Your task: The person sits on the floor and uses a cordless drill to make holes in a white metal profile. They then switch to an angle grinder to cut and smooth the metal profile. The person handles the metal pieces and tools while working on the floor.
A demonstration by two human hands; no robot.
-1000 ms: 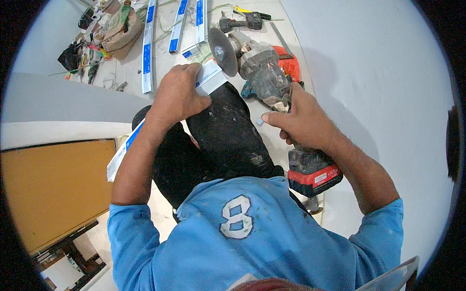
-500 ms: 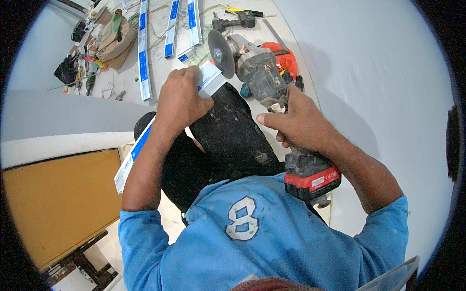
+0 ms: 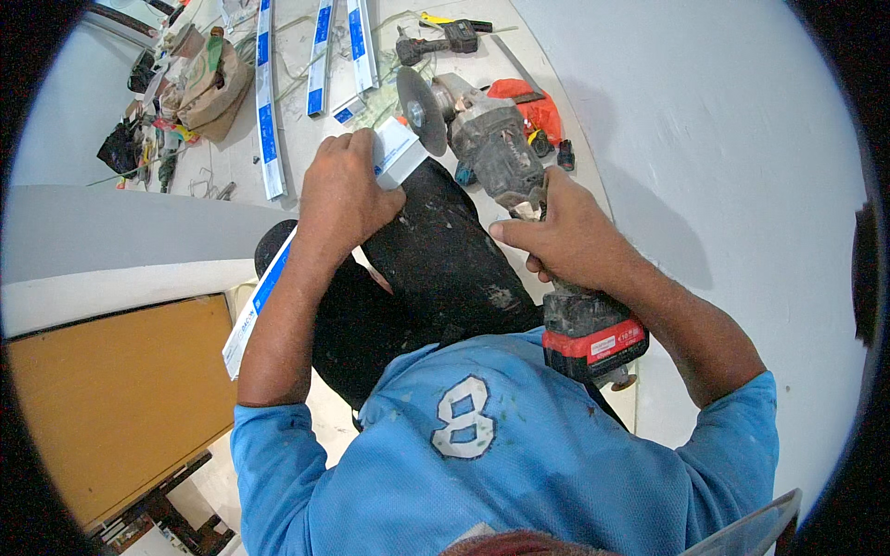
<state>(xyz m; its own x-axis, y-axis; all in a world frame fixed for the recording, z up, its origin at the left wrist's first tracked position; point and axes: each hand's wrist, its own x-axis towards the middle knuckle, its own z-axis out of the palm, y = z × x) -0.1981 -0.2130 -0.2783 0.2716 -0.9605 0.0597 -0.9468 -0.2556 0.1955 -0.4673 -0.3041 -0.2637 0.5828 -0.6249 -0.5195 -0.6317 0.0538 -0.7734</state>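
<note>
My left hand (image 3: pixel 348 190) is closed round a long white trunking profile with blue film (image 3: pixel 400 155), just behind its far end. The profile slants back under my left forearm, and its near end shows beyond the arm. In my right hand (image 3: pixel 570 227) is a cordless angle grinder (image 3: pixel 496 139), gripped by its body, with a red and black battery (image 3: pixel 596 338) at the near end. The grinder's cutting disc (image 3: pixel 422 109) stands upright beside the profile's far end. Whether disc and profile touch, I cannot tell. My thigh in black trousers (image 3: pixel 445 246) lies beneath both.
Blue and white profiles (image 3: pixel 267 111) lie on the floor ahead, near a cordless drill (image 3: pixel 436 42) and a red-orange bag (image 3: pixel 533 107). A beige sack (image 3: pixel 218 88) with tools sits far left. A white wall (image 3: pixel 723 167) rises on my right, a tan panel (image 3: pixel 120 398) at left.
The view has shifted slightly, so the floor items appear a little further left. Both hands keep their grips, and the disc stays beside the profile's end.
</note>
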